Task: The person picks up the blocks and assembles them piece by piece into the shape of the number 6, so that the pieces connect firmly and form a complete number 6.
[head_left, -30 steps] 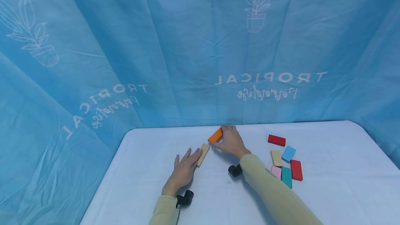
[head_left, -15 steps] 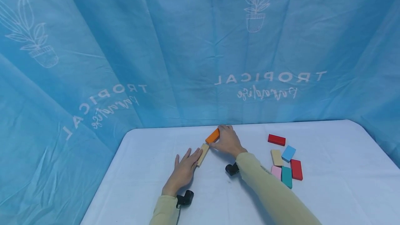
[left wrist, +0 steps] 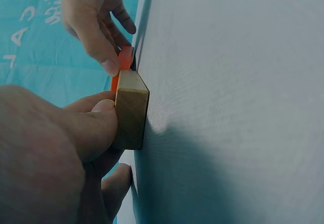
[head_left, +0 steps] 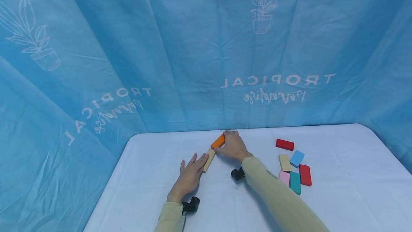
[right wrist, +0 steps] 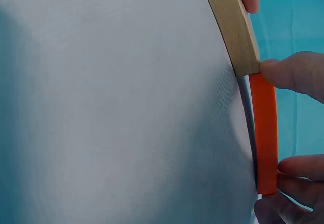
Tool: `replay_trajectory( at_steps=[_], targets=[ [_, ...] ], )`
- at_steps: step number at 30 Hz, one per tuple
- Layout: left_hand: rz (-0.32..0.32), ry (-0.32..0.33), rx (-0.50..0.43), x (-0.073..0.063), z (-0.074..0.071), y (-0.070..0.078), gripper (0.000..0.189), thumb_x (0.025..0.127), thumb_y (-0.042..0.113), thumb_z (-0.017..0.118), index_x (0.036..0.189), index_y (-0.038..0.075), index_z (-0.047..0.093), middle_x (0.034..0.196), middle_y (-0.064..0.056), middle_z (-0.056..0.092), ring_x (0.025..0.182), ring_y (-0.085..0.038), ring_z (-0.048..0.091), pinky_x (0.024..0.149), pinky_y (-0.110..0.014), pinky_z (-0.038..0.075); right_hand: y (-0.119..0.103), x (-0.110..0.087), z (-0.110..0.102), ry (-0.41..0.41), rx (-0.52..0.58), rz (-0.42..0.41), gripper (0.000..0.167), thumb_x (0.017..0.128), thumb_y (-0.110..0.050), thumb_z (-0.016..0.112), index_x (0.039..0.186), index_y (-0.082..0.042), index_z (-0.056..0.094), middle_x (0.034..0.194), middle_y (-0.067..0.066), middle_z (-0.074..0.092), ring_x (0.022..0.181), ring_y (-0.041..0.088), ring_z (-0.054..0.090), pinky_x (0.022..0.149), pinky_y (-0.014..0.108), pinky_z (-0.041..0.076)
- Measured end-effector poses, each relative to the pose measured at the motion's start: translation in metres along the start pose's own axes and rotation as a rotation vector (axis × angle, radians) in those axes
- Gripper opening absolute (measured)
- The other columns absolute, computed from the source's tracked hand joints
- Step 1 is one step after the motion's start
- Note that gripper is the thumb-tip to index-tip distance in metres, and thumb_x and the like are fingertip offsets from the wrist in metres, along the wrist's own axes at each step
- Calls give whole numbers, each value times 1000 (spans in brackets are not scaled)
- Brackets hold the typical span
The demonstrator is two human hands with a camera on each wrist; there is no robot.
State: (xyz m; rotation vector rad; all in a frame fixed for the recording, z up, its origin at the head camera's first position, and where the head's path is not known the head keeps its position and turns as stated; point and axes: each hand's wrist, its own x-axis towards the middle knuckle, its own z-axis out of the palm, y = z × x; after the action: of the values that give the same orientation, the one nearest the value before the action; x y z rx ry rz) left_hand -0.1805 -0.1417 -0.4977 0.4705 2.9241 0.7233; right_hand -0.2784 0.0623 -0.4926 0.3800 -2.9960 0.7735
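Currently pinching an orange rectangular block between the thumb and fingers of the right hand, near the far edge of a white cloth-covered table. Resting the left hand, fingers extended and spread, on a pale, grained wooden block. Holding the orange block's near end against that wooden block's far end, at a slight angle. Working well to the left of two flat red blocks and smaller-looking light-blue, beige, pink and teal blocks.

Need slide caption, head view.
Left hand touches a pale rectangular wooden block; right hand holds an orange rectangular block at its far end.
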Motion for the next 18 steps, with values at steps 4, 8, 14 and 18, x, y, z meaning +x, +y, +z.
replay_trajectory(
  at_steps=[4,8,14,18],
  targets=[
    [0,0,4,0,0,-1,51,106,14,50,156,16,40,157,-5,43,151,-35,24,117,-69,5,1,1,0,-13,12,9,75,83,-44,78,136,5,57,138,18,58,118,33,51,103,43,47],
    [-6,0,5,1,0,-1,51,106,14,50,156,16,40,157,-5,42,151,-35,24,117,-69,5,1,2,-1,-25,20,10,76,83,-44,78,137,6,56,140,19,57,119,34,51,103,43,47],
    [-7,-1,6,1,0,0,51,106,14,50,156,17,40,157,-5,42,151,-35,24,117,-69,5,2,3,0,-45,-3,0,76,85,-43,76,139,6,55,143,20,54,126,36,49,107,45,44],
    [3,7,5,0,0,0,51,106,13,49,156,15,40,157,-5,43,150,-36,24,116,-69,6,2,3,0,-47,-12,-8,73,88,-42,73,140,7,53,146,21,51,131,37,46,110,46,41]
  ],
)
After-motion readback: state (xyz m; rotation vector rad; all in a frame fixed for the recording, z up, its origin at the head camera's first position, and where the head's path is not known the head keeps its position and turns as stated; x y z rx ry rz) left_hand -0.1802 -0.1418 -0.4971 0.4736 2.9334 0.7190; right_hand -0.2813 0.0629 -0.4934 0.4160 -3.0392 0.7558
